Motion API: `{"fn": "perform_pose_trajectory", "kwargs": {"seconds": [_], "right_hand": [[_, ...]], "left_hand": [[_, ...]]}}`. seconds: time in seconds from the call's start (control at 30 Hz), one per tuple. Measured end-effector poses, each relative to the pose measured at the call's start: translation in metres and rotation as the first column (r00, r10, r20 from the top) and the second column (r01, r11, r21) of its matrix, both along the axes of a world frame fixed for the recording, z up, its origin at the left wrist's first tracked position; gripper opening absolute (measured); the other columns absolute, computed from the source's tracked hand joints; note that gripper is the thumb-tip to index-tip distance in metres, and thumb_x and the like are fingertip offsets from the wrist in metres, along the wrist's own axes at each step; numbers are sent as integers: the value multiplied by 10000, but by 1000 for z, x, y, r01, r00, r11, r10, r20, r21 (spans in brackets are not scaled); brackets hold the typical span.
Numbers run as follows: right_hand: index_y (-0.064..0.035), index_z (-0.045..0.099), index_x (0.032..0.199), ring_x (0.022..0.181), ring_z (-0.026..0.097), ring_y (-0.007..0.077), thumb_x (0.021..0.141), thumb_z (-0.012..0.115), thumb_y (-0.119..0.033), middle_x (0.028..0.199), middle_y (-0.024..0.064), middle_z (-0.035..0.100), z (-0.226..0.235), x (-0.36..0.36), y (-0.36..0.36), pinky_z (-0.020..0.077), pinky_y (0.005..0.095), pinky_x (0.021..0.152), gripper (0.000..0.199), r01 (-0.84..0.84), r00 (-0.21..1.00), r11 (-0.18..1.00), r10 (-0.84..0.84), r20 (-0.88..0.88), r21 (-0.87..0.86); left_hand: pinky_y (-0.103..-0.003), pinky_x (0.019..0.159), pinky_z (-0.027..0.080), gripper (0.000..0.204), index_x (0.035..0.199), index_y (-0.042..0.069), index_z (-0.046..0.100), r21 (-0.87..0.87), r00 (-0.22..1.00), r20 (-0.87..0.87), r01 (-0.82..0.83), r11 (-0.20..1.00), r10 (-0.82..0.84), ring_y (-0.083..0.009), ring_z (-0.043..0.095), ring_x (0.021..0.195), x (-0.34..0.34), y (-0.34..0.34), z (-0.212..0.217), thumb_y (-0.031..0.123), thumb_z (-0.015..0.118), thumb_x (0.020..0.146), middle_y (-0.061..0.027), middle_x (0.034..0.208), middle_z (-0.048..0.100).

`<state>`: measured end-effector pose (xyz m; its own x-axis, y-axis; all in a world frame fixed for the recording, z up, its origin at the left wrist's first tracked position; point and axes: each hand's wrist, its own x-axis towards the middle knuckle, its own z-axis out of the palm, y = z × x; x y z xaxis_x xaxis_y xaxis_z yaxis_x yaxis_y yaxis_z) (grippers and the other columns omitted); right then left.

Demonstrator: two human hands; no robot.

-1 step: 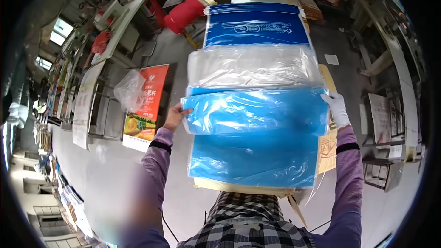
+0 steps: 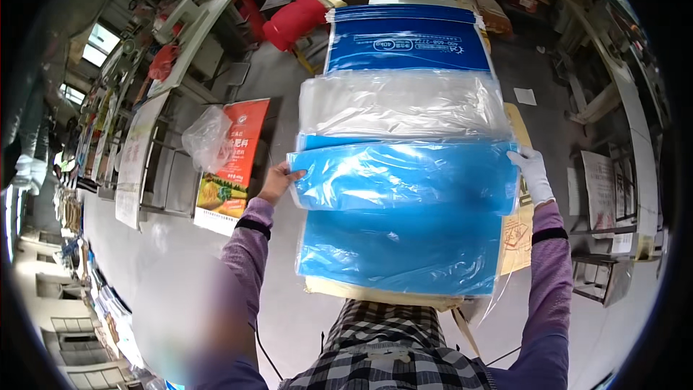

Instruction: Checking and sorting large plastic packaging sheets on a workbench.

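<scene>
Checked cloth sits lowest, by the person's body. Above it, a big stack of blue plastic bags [image 2: 404, 209] is held up between two hands. Bare left hand [image 2: 278, 180] grips the left edge, thumb on top. Right hand [image 2: 533, 173], in a white glove, holds the right edge. Farther off stand a red poster [image 2: 232, 162] and a red bundle [image 2: 294, 20]

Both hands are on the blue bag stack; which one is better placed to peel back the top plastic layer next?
Probably the left. The left hand is bare and its fingertips already touch the edge of the top blue plastic bag. The right hand wears a white glove and sits at the stack's far edge, seemingly steadying it.
</scene>
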<state>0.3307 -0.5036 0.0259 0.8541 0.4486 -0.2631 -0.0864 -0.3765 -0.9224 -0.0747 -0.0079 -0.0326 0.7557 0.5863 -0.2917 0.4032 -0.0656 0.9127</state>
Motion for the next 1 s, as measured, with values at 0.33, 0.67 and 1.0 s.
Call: {"fn": "perform_pose_trajectory", "kwargs": {"seconds": [0.33, 0.67, 1.0], "right_hand": [[-9, 703, 908, 779, 584, 149, 761, 771, -78, 820, 42, 626, -20, -105, -89, 474, 270, 744, 176, -44, 997, 997, 40, 64, 68], [-72, 744, 970, 1006, 603, 194, 787, 708, -32, 1113, 72, 640, -70, -246, -177, 463, 289, 910, 191, 104, 966, 994, -97, 240, -17], [-87, 691, 1076, 969, 595, 165, 850, 521, 87, 1097, 65, 616, -99, -263, -196, 480, 267, 860, 332, 430, 899, 900, -420, 125, -74]], "left_hand": [[-311, 685, 511, 215, 886, -35, 694, 344, 974, -202, 169, 924, -103, -175, 644, 714, -82, -63, 33, 68, 795, 727, -111, 791, 690], [-372, 734, 489, 325, 901, 93, 696, 837, 854, -151, 378, 395, -498, -282, 577, 868, -150, -97, -12, -51, 661, 612, -84, 889, 573], [-415, 943, 429, 416, 1202, 82, 578, 666, 994, -82, 112, 738, -76, -346, 507, 1145, -151, -110, -44, -44, 533, 808, -159, 1196, 512]]}}
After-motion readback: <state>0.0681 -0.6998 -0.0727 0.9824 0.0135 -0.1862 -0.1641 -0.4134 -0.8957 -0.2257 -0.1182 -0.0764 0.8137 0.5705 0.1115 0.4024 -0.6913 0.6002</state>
